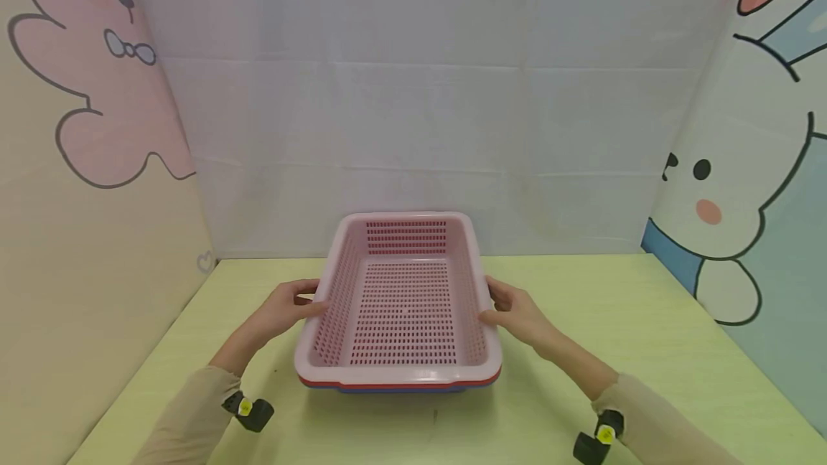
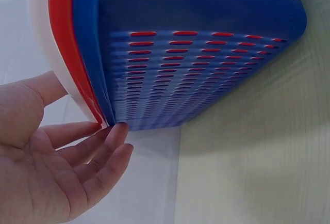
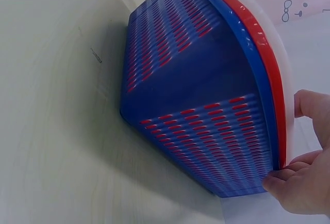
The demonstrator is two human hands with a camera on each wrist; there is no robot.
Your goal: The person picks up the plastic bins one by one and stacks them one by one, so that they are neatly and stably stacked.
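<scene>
A pink plastic basket [image 1: 413,375] with a slotted base sits nested in a red basket [image 1: 413,385]. Outermost is a blue basket [image 3: 216,74], its slots showing red through them. My left hand [image 1: 284,307] grips the stack's left rim, thumb over the top edge and fingers underneath. On the opposite side my right hand [image 1: 517,311] holds the right rim, fingers under the blue lip in the right wrist view. Nothing lies inside the pink basket. Whether the blue base touches the table, I cannot tell.
A pale yellow-green table [image 1: 581,293] lies under the stack. White sheeting [image 1: 413,106] hangs right behind its far edge. Side panels carry a pink cartoon animal [image 1: 110,92] on the left and a white cartoon rabbit [image 1: 723,163] on the right.
</scene>
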